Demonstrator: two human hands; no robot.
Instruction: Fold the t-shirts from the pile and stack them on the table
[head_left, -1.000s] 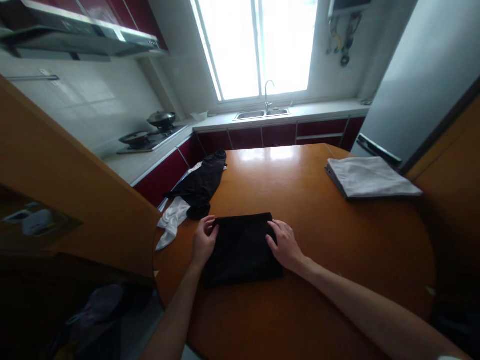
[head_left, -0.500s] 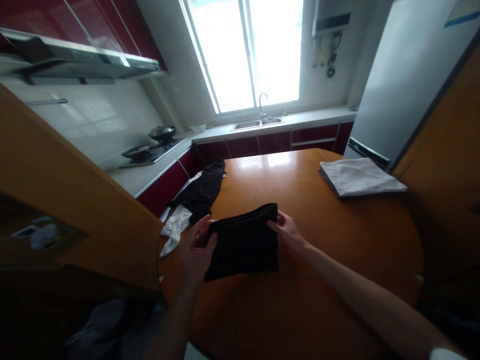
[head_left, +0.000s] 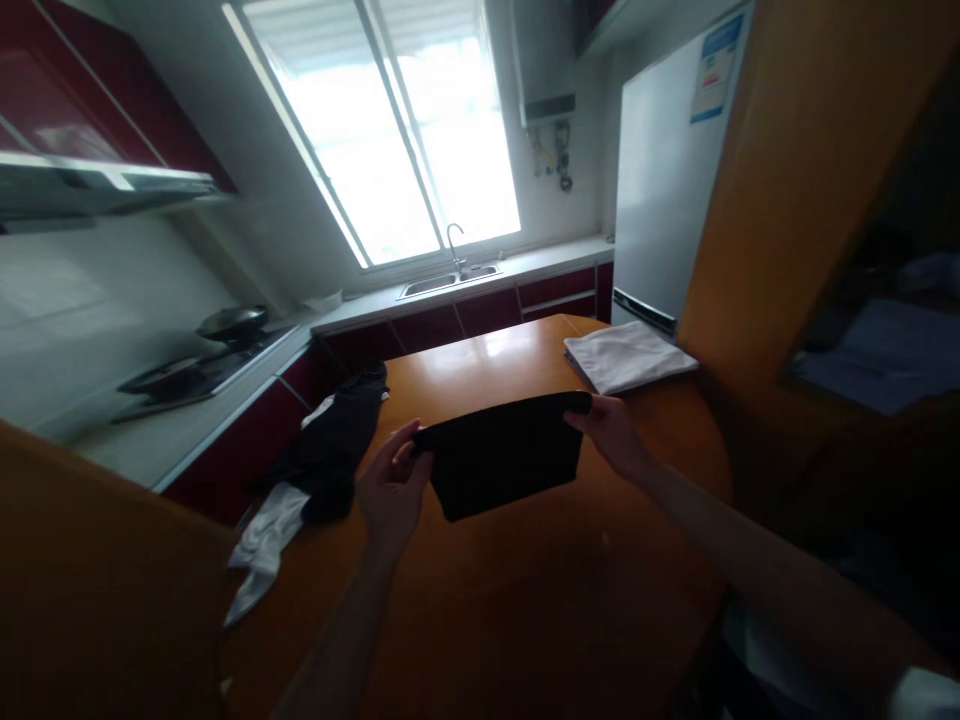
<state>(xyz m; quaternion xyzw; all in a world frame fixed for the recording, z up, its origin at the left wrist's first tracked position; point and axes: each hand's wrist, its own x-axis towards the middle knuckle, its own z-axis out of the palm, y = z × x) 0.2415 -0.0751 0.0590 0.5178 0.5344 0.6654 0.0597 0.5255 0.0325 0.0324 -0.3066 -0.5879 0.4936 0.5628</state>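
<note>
A folded black garment [head_left: 506,455] hangs between my hands above the wooden table [head_left: 517,600]; its exact kind cannot be made out. My left hand [head_left: 394,490] pinches its upper left corner, thumb in front and fingers behind. At the upper right corner, my right hand [head_left: 611,430] grips the cloth in the same way. The top edge is stretched and bows slightly upward, while the lower edge hangs free.
Crumpled dark clothing [head_left: 334,440] with a white garment [head_left: 270,540] lies along the table's left edge. A folded light-coloured cloth stack [head_left: 626,355] rests at the back right. Beyond are the sink [head_left: 450,282], the stove [head_left: 217,365] and the fridge [head_left: 667,190].
The view has turned to the right. Both hands have spread a little further apart with the black garment, and its top edge is now pulled straighter and its hanging part looks shorter.
</note>
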